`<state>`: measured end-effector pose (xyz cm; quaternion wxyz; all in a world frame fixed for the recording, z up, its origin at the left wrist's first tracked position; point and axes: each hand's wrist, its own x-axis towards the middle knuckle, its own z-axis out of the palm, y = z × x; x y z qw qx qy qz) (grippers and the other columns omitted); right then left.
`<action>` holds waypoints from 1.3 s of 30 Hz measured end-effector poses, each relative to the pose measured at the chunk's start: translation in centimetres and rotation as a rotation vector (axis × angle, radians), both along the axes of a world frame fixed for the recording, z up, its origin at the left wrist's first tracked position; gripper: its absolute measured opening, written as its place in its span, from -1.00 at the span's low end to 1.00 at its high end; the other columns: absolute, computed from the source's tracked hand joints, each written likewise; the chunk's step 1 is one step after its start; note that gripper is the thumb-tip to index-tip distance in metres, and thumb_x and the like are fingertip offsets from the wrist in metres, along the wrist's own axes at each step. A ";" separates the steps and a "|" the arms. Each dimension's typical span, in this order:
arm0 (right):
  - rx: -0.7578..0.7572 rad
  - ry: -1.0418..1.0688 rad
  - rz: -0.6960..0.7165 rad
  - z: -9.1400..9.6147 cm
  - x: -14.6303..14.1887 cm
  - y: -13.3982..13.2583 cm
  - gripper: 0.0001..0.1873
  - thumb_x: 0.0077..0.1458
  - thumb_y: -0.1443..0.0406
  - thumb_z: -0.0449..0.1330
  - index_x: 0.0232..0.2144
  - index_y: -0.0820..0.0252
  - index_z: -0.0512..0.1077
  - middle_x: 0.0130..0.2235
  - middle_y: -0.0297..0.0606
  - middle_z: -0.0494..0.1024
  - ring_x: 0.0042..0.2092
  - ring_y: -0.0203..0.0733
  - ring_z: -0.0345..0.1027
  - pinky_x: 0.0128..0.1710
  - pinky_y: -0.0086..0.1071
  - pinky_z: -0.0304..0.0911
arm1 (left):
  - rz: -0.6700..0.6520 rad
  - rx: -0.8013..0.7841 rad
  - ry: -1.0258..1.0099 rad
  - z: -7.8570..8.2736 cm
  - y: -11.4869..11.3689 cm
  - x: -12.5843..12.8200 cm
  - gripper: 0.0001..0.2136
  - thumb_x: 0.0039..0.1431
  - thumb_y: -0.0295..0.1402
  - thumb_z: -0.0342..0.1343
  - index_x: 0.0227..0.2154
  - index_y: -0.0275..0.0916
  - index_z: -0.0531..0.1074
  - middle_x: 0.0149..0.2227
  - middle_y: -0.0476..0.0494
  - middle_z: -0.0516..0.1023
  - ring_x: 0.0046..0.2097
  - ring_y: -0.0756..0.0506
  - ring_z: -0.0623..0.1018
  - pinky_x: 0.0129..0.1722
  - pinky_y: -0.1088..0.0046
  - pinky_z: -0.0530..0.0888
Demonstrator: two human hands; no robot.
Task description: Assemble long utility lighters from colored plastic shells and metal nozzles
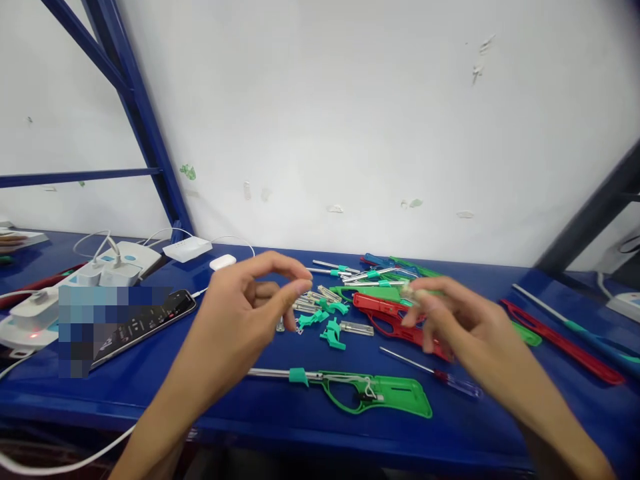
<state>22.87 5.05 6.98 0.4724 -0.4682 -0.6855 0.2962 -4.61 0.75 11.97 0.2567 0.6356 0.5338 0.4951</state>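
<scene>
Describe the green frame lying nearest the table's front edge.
The green frame looks like translucent plastic, pistol-shaped with an open cut-out grip and a slot along its body. A metal rod with a teal collar sticks out leftward; thin white wire loops inside. It lies flat on the blue table, untouched by left hand or right hand.

A scuffed white wall fills the upper frame; blue steel struts cross upper left, above a glossy blue counter.

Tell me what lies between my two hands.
Head view: teal plastic clips, a flat metal strip and a red plastic frame lie between the left hand and right hand.
</scene>
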 end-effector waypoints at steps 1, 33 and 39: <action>0.000 0.017 -0.011 0.1 0.6 0.2 -0.55 0.29 -0.14 0.18 -0.11 0.07 0.50 -0.41 -0.28 0.64 -0.58 -0.25 0.39 -0.65 -0.40 0.23 | 0.034 0.024 0.016 0.2 -0.1 -0.5 -0.81 0.25 -0.17 0.28 -0.22 -0.17 0.60 -0.66 0.06 0.48 -0.66 0.04 0.34 -0.68 0.55 0.20; -0.151 0.041 -0.062 -0.4 2.3 1.0 -0.46 0.27 -0.23 0.13 -0.06 0.00 0.12 -0.40 -0.38 0.57 -0.52 -0.17 0.46 -0.66 -0.40 0.25 | 0.037 -0.486 0.374 -0.8 0.3 -2.2 -0.72 0.18 -0.12 0.18 -0.39 -0.18 0.67 -0.67 0.04 0.46 -0.65 0.01 0.23 -0.64 0.52 0.11; -0.095 0.117 -0.156 -0.3 2.0 1.0 -0.49 0.24 -0.21 0.15 -0.11 -0.04 0.10 -0.50 -0.44 0.51 -0.57 -0.14 0.38 -0.69 -0.37 0.17 | 0.048 -0.454 0.395 -0.8 0.2 -2.5 -0.74 0.20 -0.18 0.16 -0.43 -0.19 0.66 -0.68 0.04 0.43 -0.63 0.00 0.28 -0.61 0.51 0.14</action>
